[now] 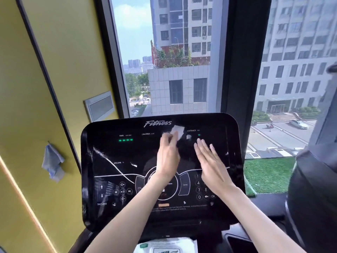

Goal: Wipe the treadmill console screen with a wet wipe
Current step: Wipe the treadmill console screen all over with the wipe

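Treadmill console screen (127, 154): black, glossy, fills the centre and lower middle of the frame, tilted back towards the window (138, 52). "Fitness" lettering along its top edge. Four green lights (125, 140) lit under TIME, upper left of the panel.

Left hand (167, 156): centre frame, over the upper middle of the screen. Fingers bent round a white wet wipe (178, 132) and gripping it. The wipe sticks out past the fingertips, crumpled, lying against the glass just below and right of the lettering. A small pale reflection sits on the glass just to its right.

Right hand (209, 161): right of centre, beside the left hand but apart from it. Released, fingers straight and close together, palm facing the glass, holding nothing. Cannot tell whether it touches the screen. Its wrist covers part of the number keypad (198, 189).

Bottom centre, below the console: a white and green pack of wipes (164, 246), partly cut off by the frame edge.

Left of frame: yellow wall (54, 52) with a blue cloth (52, 163) hanging on it.
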### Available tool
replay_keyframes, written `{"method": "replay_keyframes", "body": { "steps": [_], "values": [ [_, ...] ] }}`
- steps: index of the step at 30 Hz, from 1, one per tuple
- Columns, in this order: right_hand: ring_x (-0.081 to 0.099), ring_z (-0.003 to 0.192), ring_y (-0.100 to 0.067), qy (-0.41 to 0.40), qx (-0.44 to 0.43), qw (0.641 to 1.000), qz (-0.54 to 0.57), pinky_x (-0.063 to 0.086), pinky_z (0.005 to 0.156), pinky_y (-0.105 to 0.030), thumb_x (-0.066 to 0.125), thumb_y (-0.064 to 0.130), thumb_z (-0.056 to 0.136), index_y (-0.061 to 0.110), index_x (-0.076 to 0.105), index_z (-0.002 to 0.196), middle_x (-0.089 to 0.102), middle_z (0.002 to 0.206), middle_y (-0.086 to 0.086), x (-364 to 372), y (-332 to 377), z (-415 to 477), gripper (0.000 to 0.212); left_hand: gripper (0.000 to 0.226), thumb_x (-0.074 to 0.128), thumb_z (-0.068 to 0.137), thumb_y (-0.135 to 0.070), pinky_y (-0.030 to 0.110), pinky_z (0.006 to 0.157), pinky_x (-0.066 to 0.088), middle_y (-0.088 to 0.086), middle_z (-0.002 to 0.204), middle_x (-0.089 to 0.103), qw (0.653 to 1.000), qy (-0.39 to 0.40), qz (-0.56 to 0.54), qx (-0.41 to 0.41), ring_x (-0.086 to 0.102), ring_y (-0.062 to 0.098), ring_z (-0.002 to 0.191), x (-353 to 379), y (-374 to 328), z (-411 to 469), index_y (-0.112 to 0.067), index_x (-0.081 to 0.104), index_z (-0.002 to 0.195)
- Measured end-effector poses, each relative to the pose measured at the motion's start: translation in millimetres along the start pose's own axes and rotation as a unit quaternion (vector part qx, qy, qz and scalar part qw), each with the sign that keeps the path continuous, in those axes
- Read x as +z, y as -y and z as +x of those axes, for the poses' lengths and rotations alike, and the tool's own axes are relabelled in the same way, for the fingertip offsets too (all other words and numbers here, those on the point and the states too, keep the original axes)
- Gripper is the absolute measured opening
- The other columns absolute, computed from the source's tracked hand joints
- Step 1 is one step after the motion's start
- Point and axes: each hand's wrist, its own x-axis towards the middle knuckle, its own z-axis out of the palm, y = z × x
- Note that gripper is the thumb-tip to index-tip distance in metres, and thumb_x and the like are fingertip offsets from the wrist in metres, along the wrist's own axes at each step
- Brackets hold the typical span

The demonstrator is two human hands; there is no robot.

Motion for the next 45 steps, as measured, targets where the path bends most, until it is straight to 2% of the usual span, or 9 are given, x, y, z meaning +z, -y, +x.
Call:
{"method": "replay_keyframes", "body": {
  "steps": [4, 10, 15, 20, 25, 30, 34, 38, 45],
  "values": [
    [0.026, 0.139, -0.027, -0.031, 0.093, 0.995, 0.015, 0.015, 0.114, -0.039, 0.051, -0.027, 0.058, -0.006, 0.033, 0.14, 0.032, 0.147, -0.019, -3.6, -10.3, -22.3, 0.086, 0.041, 0.05, 0.079, 0.02, 0.032, 0.071, 0.049, 0.019, 0.098, 0.048, 0.969, -0.119, -0.065, -0.208, 0.05, 0.026, 0.082, 2.8, -5.3, 6.6, 0.003, 0.059, 0.115],
    [0.035, 0.133, -0.034, -0.008, 0.125, 0.992, -0.012, 0.009, 0.114, -0.037, 0.064, -0.023, 0.057, -0.009, 0.04, 0.134, 0.038, 0.142, -0.025, 8.3, -7.8, -31.1, 0.082, 0.051, 0.05, 0.067, 0.025, 0.032, 0.06, 0.051, 0.015, 0.096, 0.049, 0.995, 0.069, -0.012, 0.073, 0.051, 0.028, 0.082, 11.1, -18.0, 9.0, 0.001, 0.059, 0.111],
    [0.035, 0.133, -0.034, -0.013, 0.133, 0.991, -0.018, 0.01, 0.114, -0.038, 0.066, -0.024, 0.054, -0.01, 0.04, 0.133, 0.039, 0.141, -0.026, 11.6, -6.6, -30.5, 0.084, 0.035, 0.048, 0.075, 0.024, 0.023, 0.073, 0.042, 0.019, 0.095, 0.047, 0.981, -0.094, -0.069, -0.155, 0.048, 0.024, 0.082, 6.5, -6.9, 11.3, 0.007, 0.06, 0.104],
    [0.031, 0.135, -0.034, -0.016, 0.138, 0.99, -0.024, 0.01, 0.113, -0.041, 0.064, -0.024, 0.058, -0.01, 0.04, 0.134, 0.036, 0.142, -0.026, 15.8, -4.9, -29.5, 0.081, 0.052, 0.054, 0.064, 0.024, 0.031, 0.054, 0.049, 0.015, 0.097, 0.05, 0.982, 0.121, -0.008, 0.145, 0.05, 0.028, 0.082, 12.7, -24.1, 3.3, 0.001, 0.059, 0.111],
    [0.032, 0.135, -0.033, -0.005, 0.126, 0.991, -0.035, 0.008, 0.114, -0.038, 0.064, -0.021, 0.058, -0.008, 0.037, 0.136, 0.035, 0.144, -0.024, 14.0, -7.8, -31.5, 0.084, 0.047, 0.048, 0.07, 0.027, 0.029, 0.07, 0.048, 0.02, 0.094, 0.048, 0.997, -0.02, -0.05, -0.054, 0.049, 0.03, 0.081, 5.0, -1.7, 12.6, 0.006, 0.06, 0.111],
    [0.031, 0.136, -0.033, 0.008, 0.127, 0.991, -0.045, 0.006, 0.114, -0.038, 0.066, -0.018, 0.06, -0.007, 0.035, 0.138, 0.032, 0.146, -0.024, 14.1, -7.6, -31.7, 0.084, 0.05, 0.055, 0.07, 0.021, 0.038, 0.056, 0.052, 0.011, 0.098, 0.046, 0.958, 0.188, -0.005, 0.217, 0.047, 0.026, 0.086, 4.7, -7.7, 18.1, -0.003, 0.058, 0.113],
    [0.031, 0.136, -0.032, 0.009, 0.128, 0.991, -0.032, 0.006, 0.113, -0.04, 0.07, -0.018, 0.056, -0.006, 0.034, 0.139, 0.033, 0.146, -0.023, 16.0, -9.0, -32.4, 0.091, 0.052, 0.047, 0.072, 0.021, 0.037, 0.062, 0.051, 0.01, 0.094, 0.044, 0.99, 0.116, -0.028, 0.078, 0.043, 0.021, 0.081, 2.6, -11.9, 50.4, -0.004, 0.056, 0.117],
    [0.032, 0.135, -0.03, 0.013, 0.119, 0.992, -0.034, 0.015, 0.116, -0.04, 0.074, -0.013, 0.056, -0.005, 0.035, 0.139, 0.034, 0.145, -0.023, 13.0, -10.5, -33.8, 0.092, 0.047, 0.052, 0.071, 0.017, 0.038, 0.059, 0.051, 0.008, 0.097, 0.046, 0.922, 0.249, 0.008, 0.295, 0.042, 0.021, 0.086, 12.6, -30.2, 41.1, -0.005, 0.058, 0.112],
    [0.042, 0.13, -0.028, 0.027, 0.11, 0.993, -0.024, 0.029, 0.107, -0.047, 0.079, -0.01, 0.053, -0.003, 0.044, 0.134, 0.043, 0.14, -0.02, 4.2, -16.6, -31.8, 0.088, 0.039, 0.052, 0.075, 0.013, 0.037, 0.061, 0.05, 0.006, 0.096, 0.043, 0.927, 0.255, 0.002, 0.274, 0.041, 0.019, 0.086, 31.1, -55.2, 61.8, -0.006, 0.059, 0.109]
  ]
}}
